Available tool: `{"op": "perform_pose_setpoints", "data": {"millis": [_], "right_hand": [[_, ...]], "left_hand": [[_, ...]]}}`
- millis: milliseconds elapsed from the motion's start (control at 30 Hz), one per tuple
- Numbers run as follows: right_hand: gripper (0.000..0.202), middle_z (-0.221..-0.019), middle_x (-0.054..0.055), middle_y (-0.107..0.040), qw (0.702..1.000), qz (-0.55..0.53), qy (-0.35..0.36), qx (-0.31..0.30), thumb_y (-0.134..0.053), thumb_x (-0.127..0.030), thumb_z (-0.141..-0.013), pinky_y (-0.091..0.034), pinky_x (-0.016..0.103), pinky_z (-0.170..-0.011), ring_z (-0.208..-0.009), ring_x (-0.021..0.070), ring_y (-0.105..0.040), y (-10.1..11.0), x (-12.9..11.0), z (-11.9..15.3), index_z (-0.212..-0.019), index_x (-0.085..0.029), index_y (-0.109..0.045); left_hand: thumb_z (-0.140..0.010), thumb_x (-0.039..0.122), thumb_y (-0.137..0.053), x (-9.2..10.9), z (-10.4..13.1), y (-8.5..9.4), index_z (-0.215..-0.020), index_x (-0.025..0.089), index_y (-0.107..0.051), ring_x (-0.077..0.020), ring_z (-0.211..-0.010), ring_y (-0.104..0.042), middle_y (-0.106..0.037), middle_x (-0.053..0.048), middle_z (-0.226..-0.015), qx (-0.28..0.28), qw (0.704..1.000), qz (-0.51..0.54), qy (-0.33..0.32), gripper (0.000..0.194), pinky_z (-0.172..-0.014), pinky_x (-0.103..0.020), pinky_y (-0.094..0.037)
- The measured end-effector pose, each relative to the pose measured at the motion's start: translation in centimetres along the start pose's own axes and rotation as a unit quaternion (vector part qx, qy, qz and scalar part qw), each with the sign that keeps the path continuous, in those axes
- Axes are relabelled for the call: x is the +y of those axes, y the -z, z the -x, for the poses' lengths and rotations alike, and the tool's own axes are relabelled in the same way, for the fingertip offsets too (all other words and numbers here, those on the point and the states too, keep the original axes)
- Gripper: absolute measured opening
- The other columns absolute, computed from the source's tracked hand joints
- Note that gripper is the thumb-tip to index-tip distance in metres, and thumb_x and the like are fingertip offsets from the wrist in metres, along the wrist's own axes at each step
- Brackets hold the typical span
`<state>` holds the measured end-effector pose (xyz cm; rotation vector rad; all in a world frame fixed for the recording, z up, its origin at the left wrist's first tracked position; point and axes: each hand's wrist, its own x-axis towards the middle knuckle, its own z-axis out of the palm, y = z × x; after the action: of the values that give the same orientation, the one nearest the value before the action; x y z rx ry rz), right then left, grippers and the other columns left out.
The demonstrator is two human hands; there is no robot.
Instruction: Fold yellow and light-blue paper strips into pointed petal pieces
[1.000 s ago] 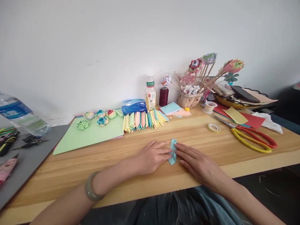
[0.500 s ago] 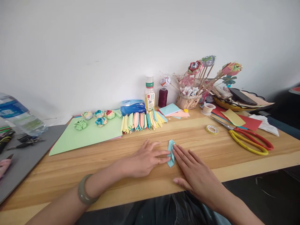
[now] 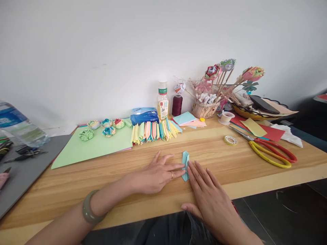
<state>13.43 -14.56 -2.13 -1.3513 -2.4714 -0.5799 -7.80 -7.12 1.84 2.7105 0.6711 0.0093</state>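
A small folded piece of light blue paper (image 3: pixel 185 156) lies flat on the wooden table, its long sides pointing away from me and its ends angled. My left hand (image 3: pixel 158 173), with a ring on one finger, rests beside it; two fingertips press on the paper's left and middle part. Its other fingers are spread over the wood. On the right edge of the paper lie the fingertips of my right hand (image 3: pixel 208 189), its fingers stretched out and its thumb apart near the table's front edge. Part of the paper is hidden under the fingertips.
Beyond the hands stands a row of folded paper strips (image 3: pixel 154 132). Paper flowers (image 3: pixel 108 131) sit on green sheets (image 3: pixel 97 146) at left. To the right lie tape (image 3: pixel 230 140) and large scissors (image 3: pixel 270 153). A bottle (image 3: pixel 162 102), thread spool (image 3: pixel 177 105) and flower basket (image 3: pixel 204 110) line the wall.
My right hand has slid slightly down toward me along the paper's right edge. My left hand stays on the paper. The view has shifted a little.
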Motion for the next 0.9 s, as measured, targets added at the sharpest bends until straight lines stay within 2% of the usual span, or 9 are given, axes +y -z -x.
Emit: {"op": "perform_pose_setpoints", "data": {"millis": [100,267,400,467,533,767,900], "right_hand": [[0.084,-0.136,0.021,-0.046,1.0,0.003,-0.007,0.004,-0.028,-0.072,-0.082,-0.036,0.047,-0.098,-0.127,0.033,-0.039,0.1,-0.4,-0.3,-0.128,-0.005,-0.048],[0.085,-0.133,0.023,-0.048,1.0,0.006,0.003,0.015,-0.028,-0.072,-0.083,-0.04,0.047,-0.094,-0.123,0.0337,-0.044,0.3,-0.2,-0.4,-0.123,-0.002,-0.052],[0.064,-0.13,0.017,-0.053,0.999,-0.03,0.021,-0.003,-0.03,-0.057,-0.091,-0.045,0.046,-0.091,-0.118,0.0299,-0.05,0.6,1.6,-0.9,-0.125,-0.007,-0.053],[0.051,-0.132,0.012,-0.053,0.998,-0.062,0.026,-0.015,-0.032,-0.047,-0.095,-0.043,0.046,-0.094,-0.12,0.0269,-0.049,0.6,2.6,-1.2,-0.127,-0.012,-0.052],[0.047,-0.135,0.01,-0.05,0.996,-0.083,0.038,-0.023,-0.035,-0.043,-0.095,-0.041,0.046,-0.098,-0.123,0.0248,-0.047,0.4,3.4,-1.5,-0.131,-0.015,-0.048],[0.059,-0.137,0.014,-0.047,0.995,-0.09,0.05,-0.019,-0.04,-0.052,-0.091,-0.039,0.046,-0.1,-0.126,0.0261,-0.043,-0.7,4.0,-1.7,-0.135,-0.013,-0.043],[0.065,-0.139,0.014,-0.044,0.991,-0.11,0.066,-0.035,-0.04,-0.056,-0.089,-0.038,0.046,-0.101,-0.129,0.0255,-0.04,-0.6,4.4,-1.9,-0.139,-0.014,-0.037]], "left_hand": [[-0.097,0.02,-0.026,0.1,0.0,0.0,-0.144,0.034,-0.015,-0.0318,-0.137,-0.015,-0.028,0.002,-0.149,0.004,1.0,-0.004,-0.005,0.051,-0.104,-0.068,-0.009],[-0.095,0.018,-0.031,0.6,-0.1,0.0,-0.142,0.033,-0.026,-0.0344,-0.136,-0.016,-0.031,0.001,-0.147,0.01,1.0,-0.028,0.0,0.049,-0.102,-0.07,-0.011],[-0.097,0.023,-0.028,0.9,-0.2,0.1,-0.139,0.032,-0.031,-0.0356,-0.135,-0.019,-0.033,0.001,-0.146,0.016,0.999,-0.031,0.005,0.044,-0.102,-0.069,-0.014],[-0.098,0.026,-0.027,1.0,-0.2,0.1,-0.139,0.033,-0.033,-0.0356,-0.135,-0.019,-0.033,0.0,-0.146,0.017,0.999,-0.031,0.01,0.042,-0.102,-0.069,-0.015],[-0.098,0.029,-0.026,1.1,-0.3,0.2,-0.138,0.033,-0.034,-0.0354,-0.135,-0.019,-0.032,-0.001,-0.147,0.018,0.999,-0.032,0.016,0.041,-0.102,-0.069,-0.016],[-0.099,0.029,-0.023,0.4,-0.3,-0.3,-0.14,0.034,-0.03,-0.0309,-0.14,-0.007,-0.025,0.0,-0.15,0.025,1.0,-0.017,-0.009,0.041,-0.103,-0.069,-0.011],[-0.099,0.03,-0.025,0.3,-0.3,-0.3,-0.139,0.034,-0.031,-0.0322,-0.14,-0.004,-0.025,0.0,-0.15,0.019,1.0,-0.012,-0.006,0.041,-0.104,-0.068,-0.01]]}}
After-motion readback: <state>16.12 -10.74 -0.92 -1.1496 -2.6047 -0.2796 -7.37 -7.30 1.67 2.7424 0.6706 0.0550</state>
